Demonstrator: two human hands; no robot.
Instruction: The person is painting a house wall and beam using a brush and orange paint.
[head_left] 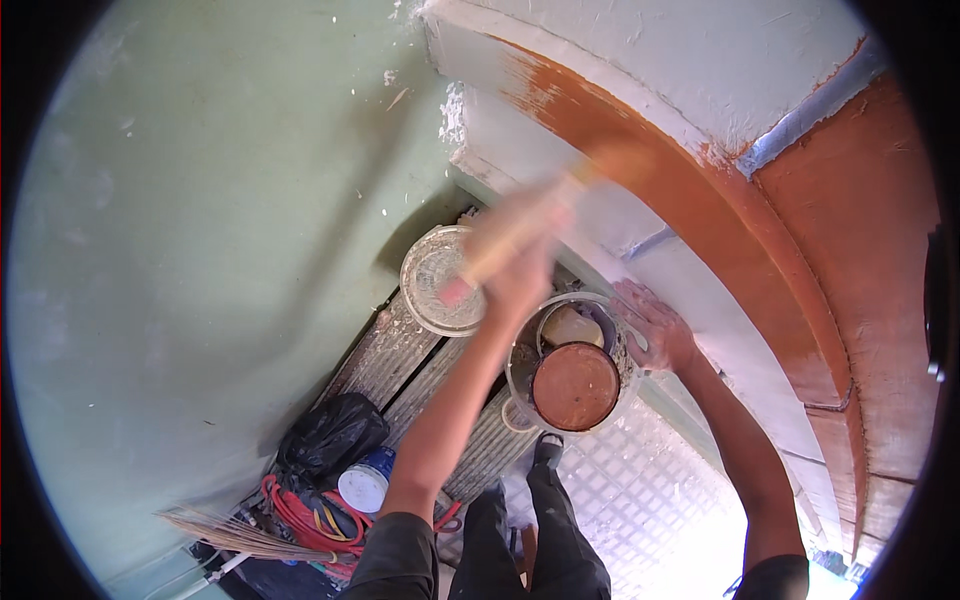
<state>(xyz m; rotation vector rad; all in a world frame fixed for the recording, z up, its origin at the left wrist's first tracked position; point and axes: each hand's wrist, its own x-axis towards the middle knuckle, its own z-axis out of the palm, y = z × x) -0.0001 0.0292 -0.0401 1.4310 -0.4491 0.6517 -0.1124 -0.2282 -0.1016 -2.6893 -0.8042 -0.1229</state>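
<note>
My left hand [520,275] grips the wooden handle of a paintbrush [530,220], which is blurred with motion; its bristle end lies on the orange-brown painted band [700,200] of a curved white moulding. My right hand [655,330] rests flat on the white wall next to the bucket, fingers spread, holding nothing. Below both hands stands a dirty bucket [625,375] holding a round can of orange-brown paint [575,385] and a smaller pale container [572,325].
A round white lid [432,280] lies on wooden planks [400,360] under me. Lower left are a black plastic bag [330,440], a blue-and-white can [365,485], red cord [300,515] and a straw broom [230,535]. A pale green wall [200,250] fills the left.
</note>
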